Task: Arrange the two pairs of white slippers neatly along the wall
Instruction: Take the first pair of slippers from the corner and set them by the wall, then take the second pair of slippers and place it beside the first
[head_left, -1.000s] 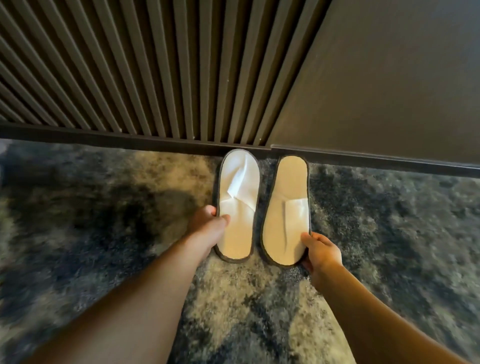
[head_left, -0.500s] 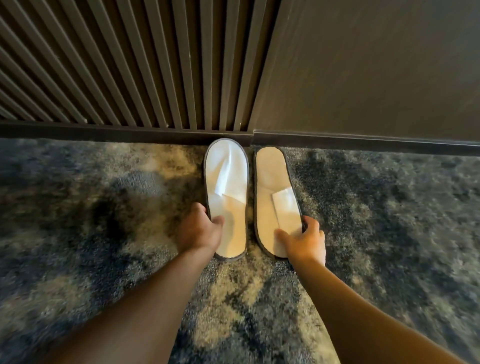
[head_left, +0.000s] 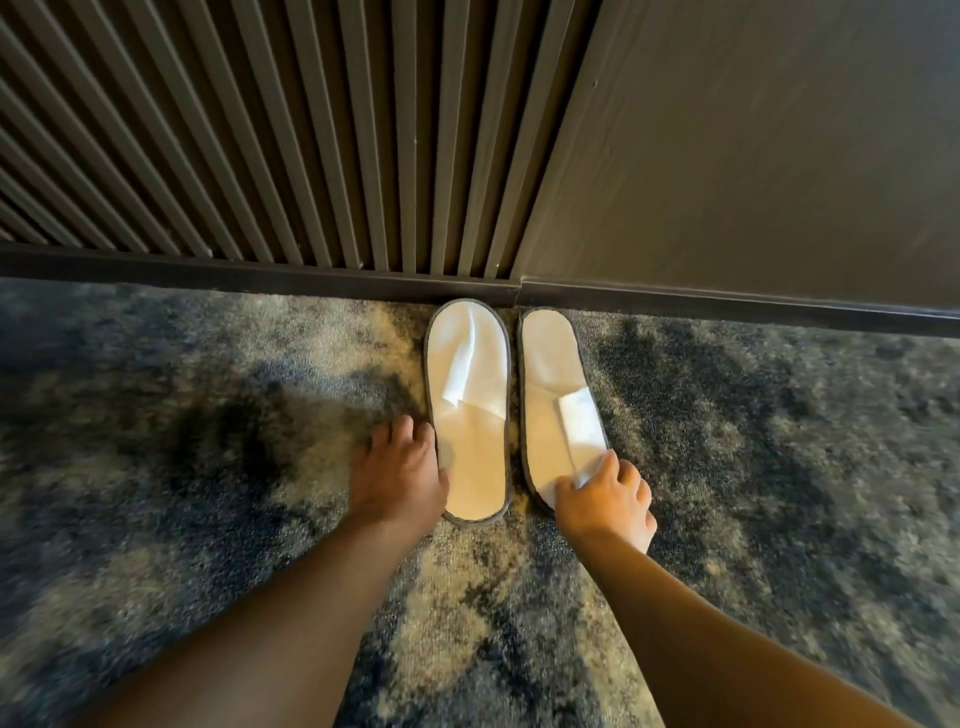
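We had our left hand spread flat against the outer heel edge of the left slipper and our right hand pinched on the loose strap of the right slipper. Both slippers lay on the carpet just ahead — long axes pointing at the wall, toes touching the skirting — so any squaring-up was probably a push forward.

A dark wall fills the frame from nine o'clock through three o'clock. Its left part is a panel of vertical slats; from about one o'clock rightward it is a smooth brown panel catching soft light. A dark baseboard runs along the bottom. Below, a mottled blue and beige carpet covers the floor toward six o'clock.
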